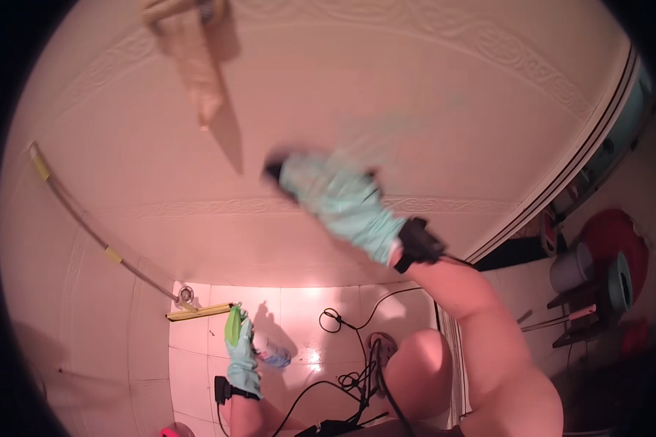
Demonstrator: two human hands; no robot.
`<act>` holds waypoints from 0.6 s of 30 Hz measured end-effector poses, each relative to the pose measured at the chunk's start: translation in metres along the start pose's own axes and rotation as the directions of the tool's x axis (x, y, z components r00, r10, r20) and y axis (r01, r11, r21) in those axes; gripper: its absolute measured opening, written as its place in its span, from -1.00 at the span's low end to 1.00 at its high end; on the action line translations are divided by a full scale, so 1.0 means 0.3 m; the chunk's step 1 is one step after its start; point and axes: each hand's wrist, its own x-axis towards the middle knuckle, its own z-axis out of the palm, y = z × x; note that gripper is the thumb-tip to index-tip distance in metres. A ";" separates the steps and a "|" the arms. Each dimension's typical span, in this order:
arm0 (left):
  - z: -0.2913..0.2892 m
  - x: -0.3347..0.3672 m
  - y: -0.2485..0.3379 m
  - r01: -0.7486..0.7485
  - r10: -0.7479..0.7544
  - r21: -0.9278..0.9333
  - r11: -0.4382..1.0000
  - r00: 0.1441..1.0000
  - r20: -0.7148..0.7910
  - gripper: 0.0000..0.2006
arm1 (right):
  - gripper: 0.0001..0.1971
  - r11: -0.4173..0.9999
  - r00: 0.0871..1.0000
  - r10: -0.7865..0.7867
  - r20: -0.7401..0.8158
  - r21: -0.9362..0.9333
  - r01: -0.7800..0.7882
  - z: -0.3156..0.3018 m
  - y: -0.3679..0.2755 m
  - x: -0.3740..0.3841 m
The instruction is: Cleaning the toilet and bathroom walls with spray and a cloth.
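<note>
A green spray bottle is gripped low over the white floor tiles by the gloved left hand, while the gloved right hand, blurred, is pressed against the tiled wall over something dark, its grasp not discernible.

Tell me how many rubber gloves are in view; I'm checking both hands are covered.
2. One pale green glove is on the right hand, raised against the wall tiles. The other covers the left hand, low near the floor, holding a green bottle.
</note>
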 end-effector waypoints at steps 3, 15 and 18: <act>0.191 0.036 0.008 0.035 -0.029 -0.063 0.997 0.994 0.102 -0.55 | -0.45 0.855 0.878 -0.478 0.008 0.235 0.463 0.264 0.105 -0.472; 0.428 0.184 -0.005 0.115 -0.158 0.133 0.984 0.909 0.386 -0.56 | -0.47 0.341 0.605 0.795 -0.043 -0.793 -0.505 -0.077 0.588 -0.482; 0.563 0.266 0.006 -0.138 0.166 -0.102 0.985 0.923 0.348 -0.60 | -0.42 0.994 0.956 0.084 0.282 -0.095 -0.060 0.317 0.370 -0.712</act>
